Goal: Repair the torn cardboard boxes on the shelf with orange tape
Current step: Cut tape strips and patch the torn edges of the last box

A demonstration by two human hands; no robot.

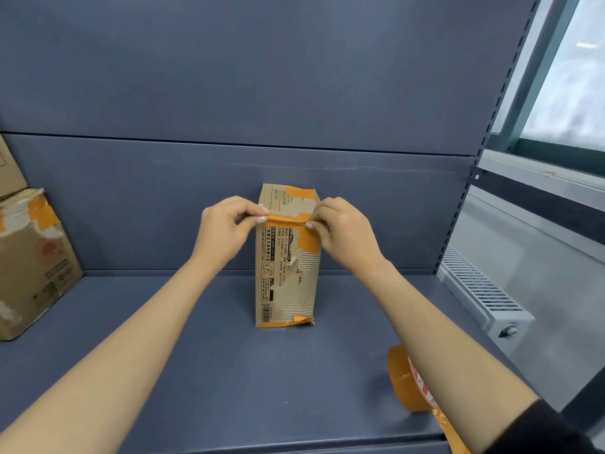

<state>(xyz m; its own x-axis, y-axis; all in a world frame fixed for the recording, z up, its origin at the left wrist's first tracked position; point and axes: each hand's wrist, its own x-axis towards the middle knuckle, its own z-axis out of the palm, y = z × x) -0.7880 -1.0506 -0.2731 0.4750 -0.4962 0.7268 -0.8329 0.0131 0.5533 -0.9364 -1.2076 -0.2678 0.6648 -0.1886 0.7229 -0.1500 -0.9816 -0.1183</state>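
Hands meet in front of a small cardboard box [285, 257] that stands upright near the back of the shelf [203, 371], close to the rear panel, probably so it stays steady under pressure. The left hand [226, 226] and the right hand [343, 229] each pinch one end of a short strip of orange tape [284, 221], stretched level between them across the box's upper face. Held taut like this, the strip likely stays flat and clear of itself until it goes down over the torn cardboard. Earlier patches of tape already show on the box, while ripped areas lower down remain bare. The tape roll [409, 380] lies on the shelf by the right forearm, within easy reach. A larger box [29, 263], also patched, sits at the left.
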